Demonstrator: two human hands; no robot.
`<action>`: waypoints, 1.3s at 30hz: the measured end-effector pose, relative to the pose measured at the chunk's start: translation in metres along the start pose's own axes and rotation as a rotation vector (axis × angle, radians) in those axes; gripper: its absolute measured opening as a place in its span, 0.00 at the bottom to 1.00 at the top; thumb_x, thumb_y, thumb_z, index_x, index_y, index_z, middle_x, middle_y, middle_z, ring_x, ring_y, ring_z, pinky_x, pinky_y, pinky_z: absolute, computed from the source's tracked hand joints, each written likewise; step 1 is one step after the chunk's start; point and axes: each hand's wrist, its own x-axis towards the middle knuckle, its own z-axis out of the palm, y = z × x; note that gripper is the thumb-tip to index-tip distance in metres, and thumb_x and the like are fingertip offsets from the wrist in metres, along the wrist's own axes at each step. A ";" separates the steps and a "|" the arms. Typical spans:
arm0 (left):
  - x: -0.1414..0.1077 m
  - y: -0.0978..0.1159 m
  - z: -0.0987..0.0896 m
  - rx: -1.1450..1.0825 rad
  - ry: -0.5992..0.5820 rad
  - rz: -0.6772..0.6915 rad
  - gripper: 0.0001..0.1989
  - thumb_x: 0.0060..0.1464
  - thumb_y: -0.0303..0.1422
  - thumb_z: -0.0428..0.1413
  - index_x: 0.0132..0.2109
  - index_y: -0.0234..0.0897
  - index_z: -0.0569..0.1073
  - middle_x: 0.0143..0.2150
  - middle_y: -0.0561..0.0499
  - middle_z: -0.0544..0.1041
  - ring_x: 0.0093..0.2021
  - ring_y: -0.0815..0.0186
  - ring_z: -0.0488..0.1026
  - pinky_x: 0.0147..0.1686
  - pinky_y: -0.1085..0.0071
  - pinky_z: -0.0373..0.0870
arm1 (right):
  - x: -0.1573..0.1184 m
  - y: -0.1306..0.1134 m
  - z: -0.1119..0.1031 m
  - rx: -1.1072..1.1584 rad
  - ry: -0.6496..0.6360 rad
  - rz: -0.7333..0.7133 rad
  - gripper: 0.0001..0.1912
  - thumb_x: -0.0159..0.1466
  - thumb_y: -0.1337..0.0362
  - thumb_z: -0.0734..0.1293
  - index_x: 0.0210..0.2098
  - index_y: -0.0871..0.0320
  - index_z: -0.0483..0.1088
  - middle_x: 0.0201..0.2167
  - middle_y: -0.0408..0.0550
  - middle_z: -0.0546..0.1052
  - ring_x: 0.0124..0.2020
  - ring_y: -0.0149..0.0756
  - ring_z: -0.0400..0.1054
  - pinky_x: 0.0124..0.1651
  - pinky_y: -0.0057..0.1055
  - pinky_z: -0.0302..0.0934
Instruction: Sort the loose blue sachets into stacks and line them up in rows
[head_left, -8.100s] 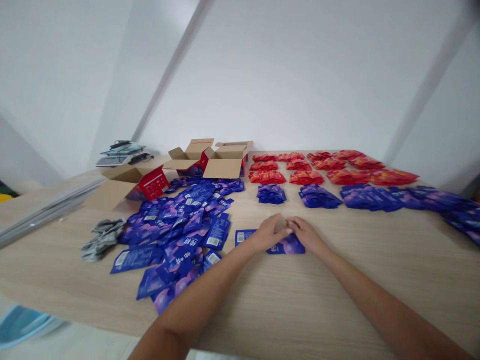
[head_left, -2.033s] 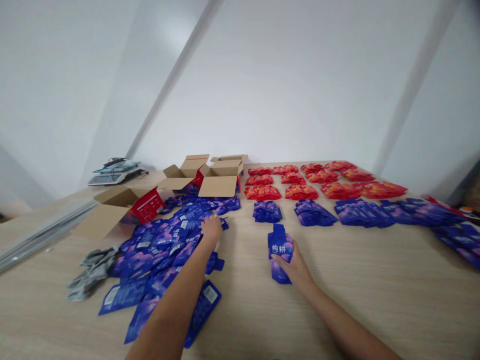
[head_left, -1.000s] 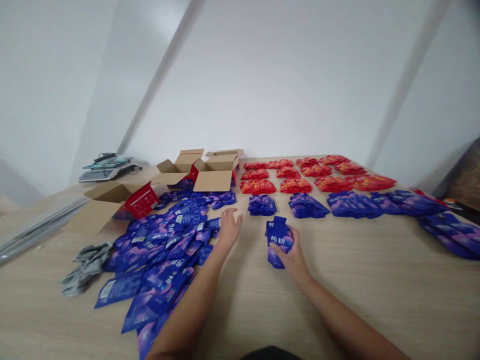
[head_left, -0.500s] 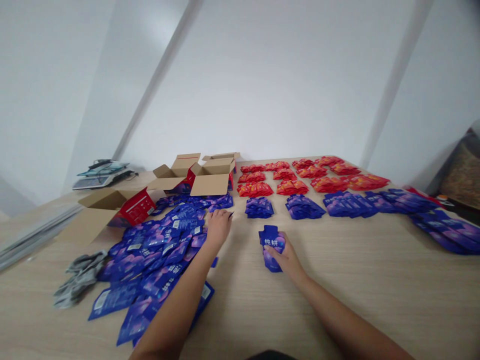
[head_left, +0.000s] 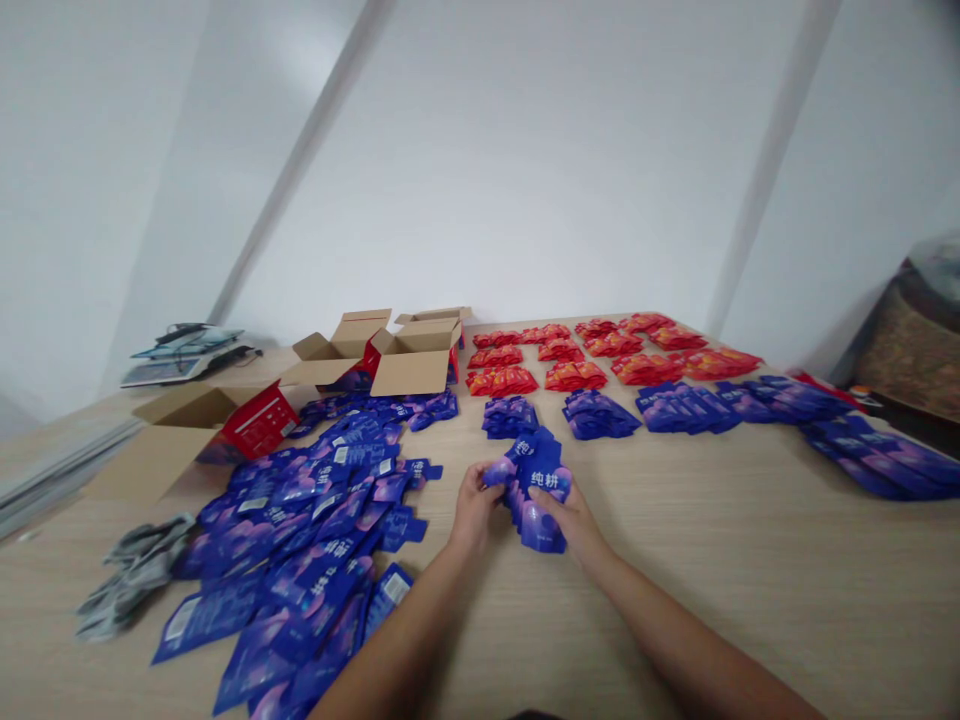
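Observation:
My right hand (head_left: pixel 574 520) grips blue-purple printed packets (head_left: pixel 541 500) with white lettering, thumb across their front. My left hand (head_left: pixel 476 505) is closed on another blue packet (head_left: pixel 501 473), which overlaps the left side of those in the right hand. Both hands are above the middle of the table, close together. Left of them spreads a loose heap of the same blue packets (head_left: pixel 315 510). Just beyond the hands lie fanned stacks of blue packets (head_left: pixel 510 416), in a row running to the right.
Several groups of red packets (head_left: pixel 576 376) lie behind the blue row. Open cartons (head_left: pixel 412 372) stand at the back left, with another carton (head_left: pixel 255 425) nearer. A grey glove (head_left: pixel 139 570) lies at the left. The wooden table (head_left: pixel 735 560) meets a white wall.
My left hand has come from the heap toward the right hand, bringing a blue packet against those held there. The view has shifted slightly.

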 end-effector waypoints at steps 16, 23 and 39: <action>-0.012 0.006 -0.005 0.378 -0.306 0.065 0.20 0.29 0.19 0.50 0.35 0.36 0.71 0.31 0.53 0.73 0.37 0.62 0.69 0.41 0.68 0.63 | 0.000 0.010 -0.003 -0.206 -0.045 -0.131 0.37 0.51 0.56 0.72 0.55 0.51 0.52 0.44 0.46 0.71 0.44 0.40 0.70 0.49 0.41 0.65; -0.017 0.000 -0.001 0.358 -0.250 0.249 0.28 0.33 0.20 0.49 0.47 0.38 0.68 0.47 0.48 0.72 0.51 0.58 0.65 0.54 0.62 0.58 | -0.011 -0.002 0.001 -0.443 -0.116 -0.361 0.33 0.55 0.60 0.70 0.57 0.51 0.53 0.54 0.51 0.65 0.55 0.41 0.62 0.59 0.41 0.55; -0.003 -0.001 0.020 0.274 -0.280 0.236 0.14 0.51 0.32 0.52 0.45 0.37 0.72 0.44 0.49 0.76 0.49 0.61 0.70 0.55 0.63 0.61 | 0.014 0.007 -0.010 -0.265 -0.061 -0.182 0.30 0.51 0.56 0.72 0.49 0.55 0.58 0.40 0.47 0.73 0.41 0.39 0.70 0.48 0.39 0.64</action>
